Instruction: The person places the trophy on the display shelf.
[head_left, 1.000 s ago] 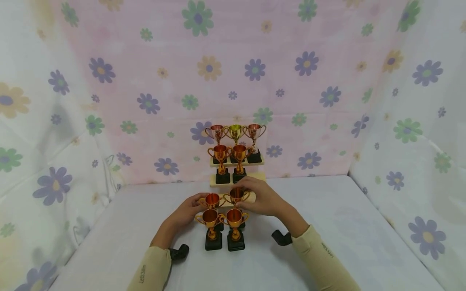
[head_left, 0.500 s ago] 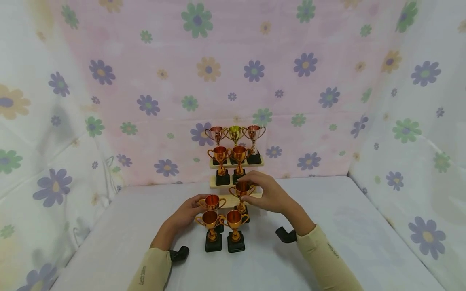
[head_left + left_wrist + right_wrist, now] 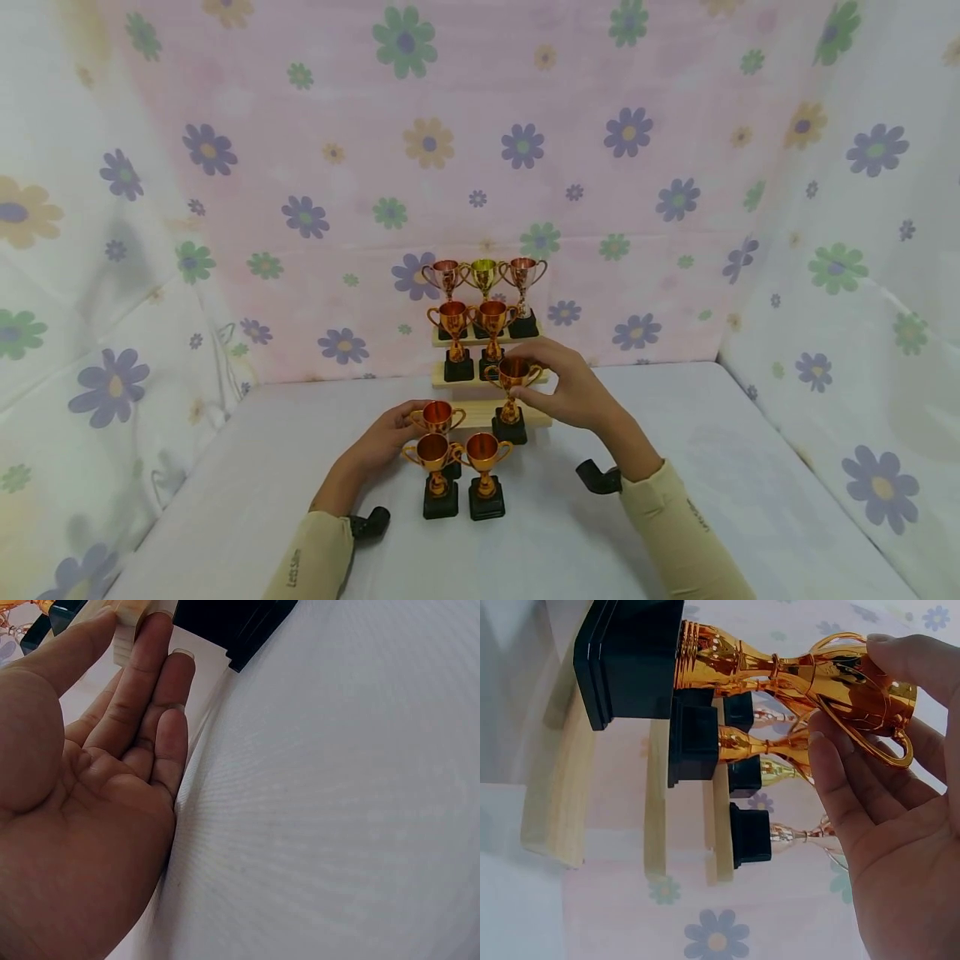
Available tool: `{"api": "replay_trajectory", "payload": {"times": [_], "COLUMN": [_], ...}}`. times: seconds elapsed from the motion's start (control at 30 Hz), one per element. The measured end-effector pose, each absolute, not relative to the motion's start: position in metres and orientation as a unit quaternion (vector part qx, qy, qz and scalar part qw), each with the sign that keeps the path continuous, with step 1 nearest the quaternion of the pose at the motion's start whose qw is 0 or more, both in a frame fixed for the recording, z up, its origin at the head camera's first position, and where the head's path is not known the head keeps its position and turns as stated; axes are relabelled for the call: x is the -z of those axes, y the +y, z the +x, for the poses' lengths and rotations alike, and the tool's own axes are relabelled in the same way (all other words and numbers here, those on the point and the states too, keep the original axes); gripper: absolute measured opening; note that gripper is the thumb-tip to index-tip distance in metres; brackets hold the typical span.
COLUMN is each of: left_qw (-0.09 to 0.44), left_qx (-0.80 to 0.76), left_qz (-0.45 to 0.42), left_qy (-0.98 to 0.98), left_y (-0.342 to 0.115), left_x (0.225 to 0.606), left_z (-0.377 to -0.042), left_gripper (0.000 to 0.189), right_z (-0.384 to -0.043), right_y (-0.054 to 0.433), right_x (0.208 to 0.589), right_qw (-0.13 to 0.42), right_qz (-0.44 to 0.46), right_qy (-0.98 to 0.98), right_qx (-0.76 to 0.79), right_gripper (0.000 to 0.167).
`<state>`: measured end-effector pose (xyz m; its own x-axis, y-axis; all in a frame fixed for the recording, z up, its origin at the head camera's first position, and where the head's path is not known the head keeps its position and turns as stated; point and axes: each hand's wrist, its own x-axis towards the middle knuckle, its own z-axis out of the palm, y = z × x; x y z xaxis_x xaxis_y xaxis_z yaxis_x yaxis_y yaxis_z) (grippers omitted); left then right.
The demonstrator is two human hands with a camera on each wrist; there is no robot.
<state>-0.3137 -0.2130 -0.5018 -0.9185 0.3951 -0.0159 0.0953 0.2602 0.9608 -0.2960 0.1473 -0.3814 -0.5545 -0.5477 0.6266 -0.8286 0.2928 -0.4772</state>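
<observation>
My head view is dim and diffusely lit, with soft shadows on the white cloth-covered table (image 3: 712, 450). In my right-wrist view, highlights streak the glossy gold two-handled trophy (image 3: 847, 684).

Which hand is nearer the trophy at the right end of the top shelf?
Right. The right hand is below and in front of the top-shelf trophy; the left hand is farther off, lower and to its left.

The held trophy (image 3: 735, 660) has a smooth, mirror-bright gold finish with a metallic look; its black base (image 3: 634, 664) looks like smooth plastic with a soft shine. The shelf (image 3: 559, 795) is pale, matt wood, lightly grained. The tabletop (image 3: 322, 787) shows matt white cloth, the flowered backdrop (image 3: 480, 117) smooth fabric.
</observation>
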Motion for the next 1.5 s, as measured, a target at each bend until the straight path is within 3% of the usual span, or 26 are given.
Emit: {"api": "replay_trajectory", "payload": {"times": [0.67,1.5], "left_qw": [0.127,0.116], "left_qx": [-0.584,-0.576], "left_qz": [0.143,0.145], "left_qy": [0.789,0.796], "left_y": [-0.211,-0.212], "left_x": [0.502,0.502], "left_z": [-0.314,-0.313], "left_gripper": [0.048,0.049], "right_z": [-0.301,-0.325], "right_y": [0.161,0.170], "right_x": [0.373,0.365], "right_qw": [0.243,0.249], "right_qz": [0.394,0.384], "right_qy": [-0.789,-0.763], "right_qx": [-0.403,-0.456], "right_gripper": [0.049,0.050]}}
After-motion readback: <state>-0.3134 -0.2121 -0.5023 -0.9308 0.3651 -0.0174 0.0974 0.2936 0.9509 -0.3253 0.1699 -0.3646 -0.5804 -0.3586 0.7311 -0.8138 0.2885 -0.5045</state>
